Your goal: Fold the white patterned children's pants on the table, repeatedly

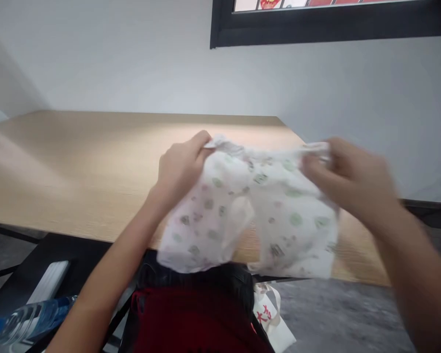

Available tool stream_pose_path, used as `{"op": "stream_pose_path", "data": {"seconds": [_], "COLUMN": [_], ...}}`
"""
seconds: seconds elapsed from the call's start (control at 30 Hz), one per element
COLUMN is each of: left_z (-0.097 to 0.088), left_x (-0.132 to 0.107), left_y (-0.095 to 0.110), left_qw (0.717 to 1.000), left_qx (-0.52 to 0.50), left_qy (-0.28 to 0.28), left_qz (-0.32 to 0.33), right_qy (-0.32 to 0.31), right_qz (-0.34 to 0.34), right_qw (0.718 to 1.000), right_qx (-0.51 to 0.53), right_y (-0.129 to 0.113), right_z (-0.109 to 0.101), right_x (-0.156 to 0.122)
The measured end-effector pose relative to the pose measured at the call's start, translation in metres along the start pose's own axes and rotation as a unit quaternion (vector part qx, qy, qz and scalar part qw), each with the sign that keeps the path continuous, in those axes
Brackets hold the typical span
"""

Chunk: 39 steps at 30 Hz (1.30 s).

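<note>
A small pair of white shorts (290, 211) with green, pink and dark prints hangs between my two hands, its waistband at the top and both legs spread below. My left hand (183, 162) pinches the left end of the gathered waistband. At the other end, my right hand (353, 171) grips the waistband with the thumb in front; this hand is smeared by motion. The shorts hang over the near edge of the wooden table (95, 162), and between the legs a strip of tabletop shows.
A water bottle (33, 318) with a blue cap lies at the lower left, near a pale flat object (49, 279) on a black surface. Below the table edge, a white bag (272, 314) with red characters stands by my lap. Behind the table rises a grey wall (132, 59) with a dark-framed window (316, 29).
</note>
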<state>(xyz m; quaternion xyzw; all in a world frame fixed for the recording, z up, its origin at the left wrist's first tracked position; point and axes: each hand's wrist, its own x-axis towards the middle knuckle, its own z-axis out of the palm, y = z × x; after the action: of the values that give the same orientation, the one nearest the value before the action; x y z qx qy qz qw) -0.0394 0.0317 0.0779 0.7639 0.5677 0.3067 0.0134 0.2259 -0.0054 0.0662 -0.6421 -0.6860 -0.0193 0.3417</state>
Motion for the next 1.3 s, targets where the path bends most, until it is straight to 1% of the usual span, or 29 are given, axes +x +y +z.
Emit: {"op": "stream_pose_path", "data": {"seconds": [0.07, 0.13, 0.2, 0.27, 0.3, 0.37, 0.43, 0.5, 0.57, 0.63, 0.7, 0.73, 0.77, 0.83, 0.9, 0.93, 0.97, 1.0, 1.03, 1.1, 1.13, 1.17, 1.2, 1.23, 1.27, 1.3], "left_z": [0.01, 0.027, 0.045, 0.061, 0.067, 0.075, 0.077, 0.075, 0.071, 0.066, 0.063, 0.062, 0.061, 0.059, 0.053, 0.049, 0.045, 0.04, 0.034, 0.023, 0.017, 0.011, 0.004, -0.002, -0.009, -0.014], "left_x": [0.025, 0.047, 0.064, 0.074, 0.078, 0.081, 0.081, 0.075, 0.066, 0.054, 0.043, 0.038, 0.033, 0.02, -0.003, -0.02, -0.041, -0.065, -0.09, -0.139, -0.158, -0.172, -0.18, -0.181, -0.175, -0.164], "left_y": [-0.028, -0.055, -0.078, -0.095, -0.1, -0.108, -0.112, -0.112, -0.11, -0.106, -0.1, -0.097, -0.094, -0.086, -0.077, -0.072, -0.067, -0.061, -0.057, -0.049, -0.046, -0.044, -0.043, -0.041, -0.039, -0.036], "left_qw": [0.998, 0.99, 0.984, 0.98, 0.979, 0.978, 0.979, 0.982, 0.984, 0.986, 0.982, 0.977, 0.972, 0.963, 0.959, 0.958, 0.958, 0.958, 0.958, 0.963, 0.966, 0.969, 0.97, 0.971, 0.97, 0.968], "left_qx": [0.022, 0.035, 0.044, 0.052, 0.056, 0.065, 0.072, 0.077, 0.076, 0.064, 0.043, 0.034, 0.027, 0.024, 0.028, 0.034, 0.045, 0.056, 0.089, 0.144, 0.16, 0.168, 0.167, 0.159, 0.145, 0.126], "left_qy": [-0.051, -0.105, -0.137, -0.148, -0.149, -0.143, -0.13, -0.117, -0.114, -0.137, -0.185, -0.211, -0.234, -0.265, -0.278, -0.28, -0.278, -0.275, -0.264, -0.218, -0.191, -0.172, -0.164, -0.172, -0.192, -0.218], "left_qz": [-0.04, -0.082, -0.108, -0.122, -0.128, -0.136, -0.137, -0.129, -0.109, -0.072, -0.02, 0.004, 0.023, 0.045, 0.049, 0.052, 0.055, 0.056, 0.069, 0.069, 0.067, 0.064, 0.059, 0.047, 0.028, 0.003], "right_qy": [-0.027, -0.088, -0.133, -0.151, -0.152, -0.141, -0.138, -0.143, -0.139, -0.125, -0.124, -0.139, -0.166, -0.25, -0.322, -0.337, -0.337, -0.331, -0.322, -0.314, -0.316, -0.321, -0.332, -0.345, -0.359, -0.368], "right_qz": [-0.01, -0.026, -0.038, -0.052, -0.057, -0.055, -0.037, -0.021, -0.042, -0.104, -0.183, -0.218, -0.247, -0.302, -0.348, -0.357, -0.355, -0.341, -0.318, -0.279, -0.268, -0.263, -0.257, -0.251, -0.242, -0.229], "right_qw": [1.0, 0.996, 0.99, 0.987, 0.986, 0.987, 0.987, 0.986, 0.984, 0.981, 0.972, 0.965, 0.955, 0.919, 0.879, 0.871, 0.872, 0.88, 0.891, 0.905, 0.907, 0.907, 0.906, 0.904, 0.901, 0.901], "right_qx": [0.013, 0.019, 0.001, -0.025, -0.036, -0.054, -0.069, -0.088, -0.106, -0.109, -0.073, -0.04, -0.004, 0.049, 0.043, 0.022, -0.002, -0.025, -0.043, -0.065, -0.069, -0.066, -0.051, -0.027, -0.002, 0.027], "right_y": [-0.008, -0.01, -0.007, -0.006, -0.005, -0.006, -0.004, 0.001, 0.004, -0.001, -0.017, -0.03, -0.043, -0.069, -0.087, -0.092, -0.095, -0.096, -0.095, -0.095, -0.095, -0.095, -0.095, -0.095, -0.093, -0.091], "right_z": [0.04, 0.082, 0.121, 0.151, 0.162, 0.178, 0.185, 0.187, 0.186, 0.185, 0.187, 0.189, 0.191, 0.199, 0.208, 0.214, 0.219, 0.225, 0.23, 0.239, 0.242, 0.243, 0.242, 0.24, 0.234, 0.227], "right_x": [0.036, 0.064, 0.082, 0.094, 0.099, 0.106, 0.112, 0.115, 0.114, 0.107, 0.096, 0.09, 0.083, 0.073, 0.069, 0.07, 0.072, 0.076, 0.081, 0.092, 0.096, 0.1, 0.103, 0.106, 0.107, 0.108]}}
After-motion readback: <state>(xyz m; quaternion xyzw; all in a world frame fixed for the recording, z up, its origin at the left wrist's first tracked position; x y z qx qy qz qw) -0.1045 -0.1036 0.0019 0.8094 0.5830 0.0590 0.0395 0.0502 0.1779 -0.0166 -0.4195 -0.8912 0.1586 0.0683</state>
